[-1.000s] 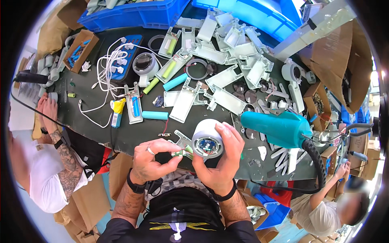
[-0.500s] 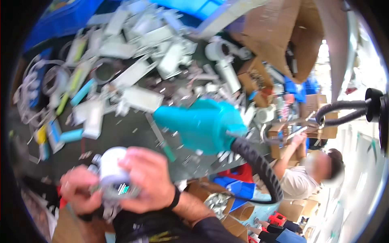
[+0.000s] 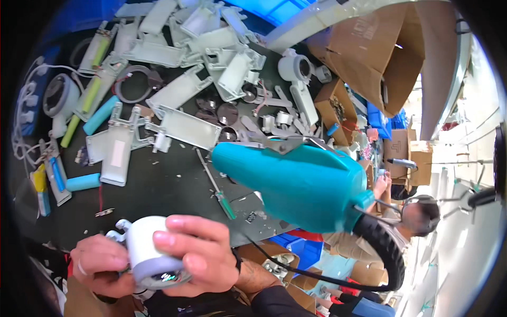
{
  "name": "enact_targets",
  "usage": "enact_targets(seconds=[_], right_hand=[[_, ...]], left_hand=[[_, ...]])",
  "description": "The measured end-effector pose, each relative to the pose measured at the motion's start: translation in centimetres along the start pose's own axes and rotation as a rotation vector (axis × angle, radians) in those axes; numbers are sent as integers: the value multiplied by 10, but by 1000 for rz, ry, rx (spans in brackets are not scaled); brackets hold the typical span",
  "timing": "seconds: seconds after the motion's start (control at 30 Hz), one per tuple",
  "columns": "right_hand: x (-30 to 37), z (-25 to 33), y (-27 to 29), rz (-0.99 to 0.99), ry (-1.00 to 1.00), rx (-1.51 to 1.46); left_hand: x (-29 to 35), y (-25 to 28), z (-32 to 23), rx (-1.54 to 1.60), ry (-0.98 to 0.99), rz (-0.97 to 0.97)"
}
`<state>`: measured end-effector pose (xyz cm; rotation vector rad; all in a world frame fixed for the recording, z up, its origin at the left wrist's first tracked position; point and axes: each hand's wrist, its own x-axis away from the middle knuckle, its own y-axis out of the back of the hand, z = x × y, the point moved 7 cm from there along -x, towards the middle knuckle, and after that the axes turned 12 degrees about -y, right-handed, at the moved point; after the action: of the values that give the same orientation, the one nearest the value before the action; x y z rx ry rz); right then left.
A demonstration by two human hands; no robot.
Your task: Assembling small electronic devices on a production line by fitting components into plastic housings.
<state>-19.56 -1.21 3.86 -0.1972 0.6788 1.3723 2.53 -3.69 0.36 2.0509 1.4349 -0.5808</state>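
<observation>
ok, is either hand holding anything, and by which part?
Right hand: the white round casing, held by its right side. Left hand: at the casing's left side; whether it grips anything cannot be told.

Bright glare at right, bent edges; black corners, faint hand blur

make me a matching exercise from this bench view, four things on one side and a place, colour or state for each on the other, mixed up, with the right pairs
Column one
1. round white-and-grey device
2. thin green-handled tool
3. big tool with a ribbed hose
4. largest cardboard box

Column two
A. teal body
B. brown, standing open
C. gripped by the right hand
D. lying on the dark tabletop

Right pairs: 1-C, 2-D, 3-A, 4-B
</observation>
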Motion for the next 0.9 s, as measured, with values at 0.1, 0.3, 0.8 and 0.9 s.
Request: enact_targets(seconds=[0.1,0.3,0.8,0.9], right_hand=[[-13,4,10,116,-70,134],[-18,4,12,120,-187,153],[-13,-13,4,-1,-188,-70],[-12,-15,5,-18,-242,-158]], left_hand=[[-12,-4,-2,108,-16,-28],[-22,-13,-4,110,38,-61],[-26,-12,-9,32,65,-39],[-29,-13,-10,21,53,-41]])
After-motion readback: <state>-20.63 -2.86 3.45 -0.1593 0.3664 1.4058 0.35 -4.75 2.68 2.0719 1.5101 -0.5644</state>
